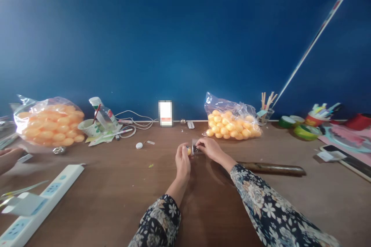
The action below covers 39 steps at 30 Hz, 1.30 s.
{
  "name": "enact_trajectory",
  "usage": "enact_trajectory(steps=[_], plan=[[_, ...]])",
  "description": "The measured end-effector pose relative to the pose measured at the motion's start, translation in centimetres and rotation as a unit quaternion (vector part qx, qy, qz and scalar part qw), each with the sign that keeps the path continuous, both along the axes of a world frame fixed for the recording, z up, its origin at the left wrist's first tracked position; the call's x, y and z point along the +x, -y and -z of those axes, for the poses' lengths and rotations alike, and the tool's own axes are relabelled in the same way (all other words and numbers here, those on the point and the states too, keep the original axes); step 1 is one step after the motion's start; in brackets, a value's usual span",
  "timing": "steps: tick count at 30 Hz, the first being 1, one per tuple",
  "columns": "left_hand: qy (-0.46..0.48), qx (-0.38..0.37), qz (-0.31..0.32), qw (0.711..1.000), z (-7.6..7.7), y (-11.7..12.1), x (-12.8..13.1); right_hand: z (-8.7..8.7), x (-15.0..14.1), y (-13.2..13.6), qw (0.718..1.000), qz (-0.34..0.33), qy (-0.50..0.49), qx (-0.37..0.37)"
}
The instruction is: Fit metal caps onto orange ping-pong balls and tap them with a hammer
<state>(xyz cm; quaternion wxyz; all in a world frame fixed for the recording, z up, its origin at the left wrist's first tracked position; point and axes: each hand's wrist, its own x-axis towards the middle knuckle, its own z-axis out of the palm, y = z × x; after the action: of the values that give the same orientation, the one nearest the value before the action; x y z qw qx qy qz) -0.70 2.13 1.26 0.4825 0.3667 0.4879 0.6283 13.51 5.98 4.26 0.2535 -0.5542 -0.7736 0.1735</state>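
Note:
My left hand (182,161) is closed around a small orange ball (189,150) at the middle of the brown table (116,200). My right hand (209,148) pinches a small silvery metal piece (194,147) held right against the ball. Both hands hover just above the tabletop, fingers curled. A clear bag of orange balls (233,122) lies behind my right hand. A larger bag of orange balls (49,122) sits at the far left.
A white power strip (43,200) lies at the front left, another person's hand (8,158) at the left edge. A dark stick (271,168) lies right of my arm. A bottle (102,115), a paper cup (88,127), cables, tape rolls (304,130) and a phone (344,158) line the back and right.

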Motion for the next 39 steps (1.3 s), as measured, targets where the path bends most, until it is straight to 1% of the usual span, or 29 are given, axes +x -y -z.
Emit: enact_trajectory(steps=[4, 9, 13, 15, 18, 22, 26, 28, 30, 35, 39], plan=[[0.018, 0.013, 0.015, 1.0, 0.0, 0.0, 0.0, -0.4, 0.1, 0.3, 1.0, 0.01, -0.029, 0.006], [0.035, 0.033, 0.045, 0.998, 0.5, -0.2, 0.1, -0.7, -0.1, 0.7, 0.996, 0.014, -0.089, 0.02], [0.048, 0.043, 0.06, 0.996, 0.7, -0.2, 0.1, -1.0, -0.3, 2.1, 0.988, 0.016, -0.153, 0.021], [0.063, 0.047, 0.076, 0.994, 0.7, 0.0, 0.2, -1.0, -0.4, 3.2, 0.974, 0.018, -0.225, 0.012], [0.079, 0.043, 0.104, 0.991, 0.6, 0.3, 0.3, -0.8, -0.6, 5.0, 0.943, 0.026, -0.33, -0.004], [0.09, 0.032, 0.127, 0.987, 0.2, 0.5, 0.5, 0.0, -1.0, 6.4, 0.913, 0.042, -0.404, -0.026], [0.082, 0.034, 0.13, 0.988, -0.1, 0.6, 0.7, 0.8, -1.3, 6.9, 0.876, 0.06, -0.475, -0.059], [0.075, 0.037, 0.136, 0.987, -0.2, 0.7, 0.8, 1.0, -1.4, 7.1, 0.863, 0.061, -0.496, -0.071], [0.07, 0.036, 0.138, 0.987, -0.3, 0.9, 0.9, 1.0, -1.4, 7.2, 0.862, 0.059, -0.499, -0.07], [0.056, 0.037, 0.149, 0.987, -0.6, 1.6, 1.2, 0.8, -1.1, 7.6, 0.868, 0.062, -0.49, -0.041], [0.042, 0.034, 0.157, 0.986, -0.3, 1.8, 1.3, 0.8, -0.8, 7.7, 0.871, 0.055, -0.486, -0.052]])
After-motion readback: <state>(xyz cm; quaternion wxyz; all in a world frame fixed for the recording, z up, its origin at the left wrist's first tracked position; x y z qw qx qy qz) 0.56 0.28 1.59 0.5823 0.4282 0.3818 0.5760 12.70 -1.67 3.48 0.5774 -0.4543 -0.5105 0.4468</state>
